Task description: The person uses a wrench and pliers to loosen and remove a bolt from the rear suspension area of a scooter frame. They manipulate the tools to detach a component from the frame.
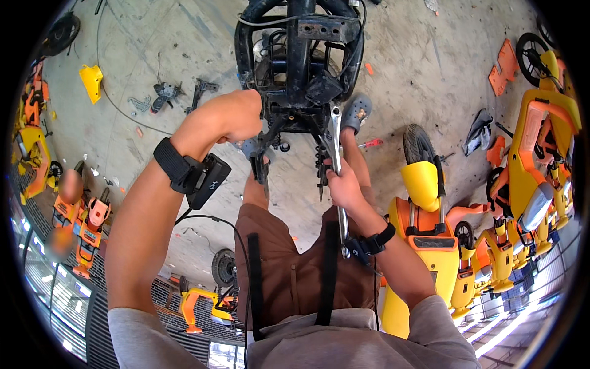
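A black metal vehicle frame (298, 55) stands upright in front of me, with two downward struts and springs at its lower end. My left hand (239, 117) is closed at the frame's lower left corner; what its fingers hold is hidden. My right hand (344, 184) grips a long silver wrench (336, 141), whose upper end is beside the frame's right side and whose lower end reaches toward my wrist strap. My sandalled feet stand either side of the lower struts.
Yellow and orange scooters (534, 166) line the right, one with its wheel (418, 144) near my leg. Loose dark parts (166, 95), a yellow panel (91, 82) and a red screwdriver (372, 142) lie on the concrete floor. More scooter bodies (34, 160) stand left.
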A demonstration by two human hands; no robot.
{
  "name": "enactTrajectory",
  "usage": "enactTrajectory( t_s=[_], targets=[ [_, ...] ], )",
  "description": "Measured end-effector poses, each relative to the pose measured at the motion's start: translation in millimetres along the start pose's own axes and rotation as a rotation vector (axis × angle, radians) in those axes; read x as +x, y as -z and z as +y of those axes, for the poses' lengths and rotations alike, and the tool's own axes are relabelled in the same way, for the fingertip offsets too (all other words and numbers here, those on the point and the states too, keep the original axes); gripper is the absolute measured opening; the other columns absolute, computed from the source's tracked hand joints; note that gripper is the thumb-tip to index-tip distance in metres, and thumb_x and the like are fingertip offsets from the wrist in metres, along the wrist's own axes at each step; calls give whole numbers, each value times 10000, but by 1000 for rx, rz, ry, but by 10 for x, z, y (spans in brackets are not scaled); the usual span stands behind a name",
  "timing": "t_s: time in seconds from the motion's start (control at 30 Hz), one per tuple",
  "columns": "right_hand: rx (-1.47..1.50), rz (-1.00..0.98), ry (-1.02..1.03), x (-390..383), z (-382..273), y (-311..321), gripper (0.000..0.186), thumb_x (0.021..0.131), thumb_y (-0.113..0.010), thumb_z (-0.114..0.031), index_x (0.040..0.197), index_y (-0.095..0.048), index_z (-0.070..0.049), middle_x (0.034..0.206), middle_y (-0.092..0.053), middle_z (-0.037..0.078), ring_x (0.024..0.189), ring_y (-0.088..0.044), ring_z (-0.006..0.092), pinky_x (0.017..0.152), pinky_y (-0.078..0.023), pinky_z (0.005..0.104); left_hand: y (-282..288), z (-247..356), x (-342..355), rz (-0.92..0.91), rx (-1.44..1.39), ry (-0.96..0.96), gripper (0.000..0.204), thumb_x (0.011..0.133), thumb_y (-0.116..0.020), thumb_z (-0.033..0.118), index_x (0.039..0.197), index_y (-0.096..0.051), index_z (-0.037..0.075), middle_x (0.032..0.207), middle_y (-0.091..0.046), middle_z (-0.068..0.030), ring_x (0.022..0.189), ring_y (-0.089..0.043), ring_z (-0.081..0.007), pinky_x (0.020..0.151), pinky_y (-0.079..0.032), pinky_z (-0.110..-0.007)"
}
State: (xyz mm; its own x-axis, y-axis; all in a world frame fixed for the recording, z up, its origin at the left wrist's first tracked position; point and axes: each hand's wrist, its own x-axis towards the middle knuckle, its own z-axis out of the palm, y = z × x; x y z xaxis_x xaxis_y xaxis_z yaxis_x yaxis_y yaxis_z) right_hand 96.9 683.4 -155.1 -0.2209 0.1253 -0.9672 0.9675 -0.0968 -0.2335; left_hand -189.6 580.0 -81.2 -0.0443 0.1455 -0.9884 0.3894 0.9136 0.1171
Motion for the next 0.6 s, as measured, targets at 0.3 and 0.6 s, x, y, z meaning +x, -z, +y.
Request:
enactTrajectory(
  t_s=[0.3, 0.6],
  targets=[
    [-41, 37, 64, 62, 112, -3, 245, 901, -487, -102, 1133, -544, -49, 868, -597, 177, 776, -575, 298, 666, -444, 377, -1319, -12, 21, 396, -265, 27, 561, 801, -651, 81, 1270, -393, -86, 908, -621, -292, 785, -632, -450, 723, -509, -516],
    [-54, 18, 67, 86, 157, 11, 250, 901, -494, -110, 1141, -542, -59, 808, -635, 191, 747, -646, 318, 661, -499, 400, -1801, -165, 173, 562, -434, 7, 673, 822, -624, 85, 1390, -280, -23, 813, -631, -286, 787, -614, -464, 690, -488, -526]
  ],
)
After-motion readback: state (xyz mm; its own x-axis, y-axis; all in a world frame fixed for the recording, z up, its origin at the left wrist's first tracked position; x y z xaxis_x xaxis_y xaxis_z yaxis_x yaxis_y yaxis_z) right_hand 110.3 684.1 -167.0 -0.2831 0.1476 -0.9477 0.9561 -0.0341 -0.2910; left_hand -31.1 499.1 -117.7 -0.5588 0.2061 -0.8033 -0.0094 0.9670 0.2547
